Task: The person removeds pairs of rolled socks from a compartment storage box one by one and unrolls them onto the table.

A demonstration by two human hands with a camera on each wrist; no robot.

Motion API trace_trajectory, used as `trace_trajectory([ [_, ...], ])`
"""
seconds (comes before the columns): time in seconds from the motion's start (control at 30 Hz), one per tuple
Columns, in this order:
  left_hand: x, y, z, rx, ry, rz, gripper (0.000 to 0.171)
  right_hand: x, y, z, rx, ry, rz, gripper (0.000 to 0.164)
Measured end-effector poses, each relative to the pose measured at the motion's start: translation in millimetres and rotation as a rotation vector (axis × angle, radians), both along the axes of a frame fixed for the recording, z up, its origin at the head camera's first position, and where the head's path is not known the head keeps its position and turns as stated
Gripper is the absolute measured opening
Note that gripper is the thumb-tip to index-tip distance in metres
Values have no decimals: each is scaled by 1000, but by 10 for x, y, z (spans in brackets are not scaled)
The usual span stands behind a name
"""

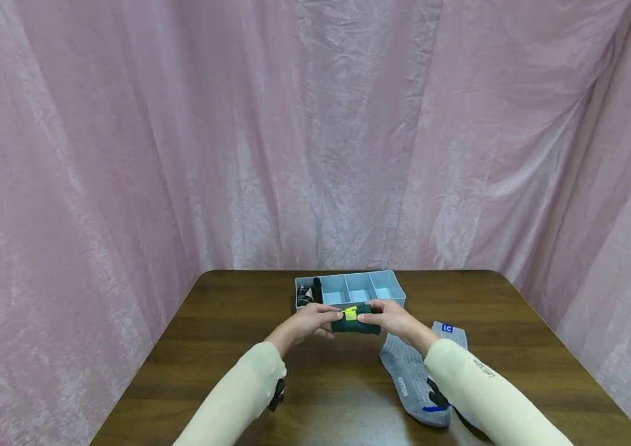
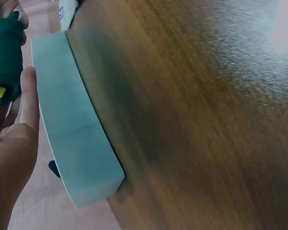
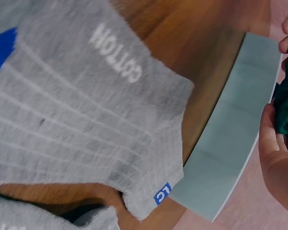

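Both hands hold a rolled dark green sock [image 1: 356, 320] with a bright yellow patch, above the table in front of the box. The left hand [image 1: 313, 319] grips its left end, thumb in front. The right hand [image 1: 393, 318] pinches the other end. The roll's end shows a spot of yellow in the left wrist view, beside the left hand [image 2: 17, 129]. Just behind the roll stands a light blue divided box [image 1: 347, 289]. A black-and-white patterned bundle [image 1: 304, 295] and a black item [image 1: 317, 290] occupy its left compartment.
Grey socks [image 3: 86, 105] with "COTTON" lettering and blue marks lie flat on the wooden table [image 1: 226, 347], partly under the right forearm. Pink curtains [image 1: 315, 136] hang behind the table and at both sides.
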State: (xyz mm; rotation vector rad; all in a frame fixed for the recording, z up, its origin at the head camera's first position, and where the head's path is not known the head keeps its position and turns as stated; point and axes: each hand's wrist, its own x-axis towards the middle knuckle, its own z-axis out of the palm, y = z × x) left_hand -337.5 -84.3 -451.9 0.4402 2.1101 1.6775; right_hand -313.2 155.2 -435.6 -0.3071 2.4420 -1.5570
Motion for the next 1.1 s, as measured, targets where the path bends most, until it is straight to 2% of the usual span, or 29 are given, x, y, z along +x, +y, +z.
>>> trace_trajectory([
  [0.07, 16, -17, -7, 1, -11, -6, 41, 24, 2, -15, 12, 19, 12, 42],
  [0.33, 103, -69, -47, -122, 106, -30, 33, 100, 29, -125, 89, 90, 109, 47],
  [0.5, 146, -76, -128, -131, 121, -43, 33, 132, 17, -175, 105, 118, 134, 40],
  [0.67, 230, -92, -176, -213, 179, -53, 33, 193, 1, -244, 139, 132, 174, 35],
  [0.87, 329, -145, -205, -274, 187, -120, 27, 259, -31, -352, 171, 176, 234, 31],
  [1.1, 432, -193, -292, -351, 253, -192, 28, 367, -72, -438, 258, 242, 284, 30],
])
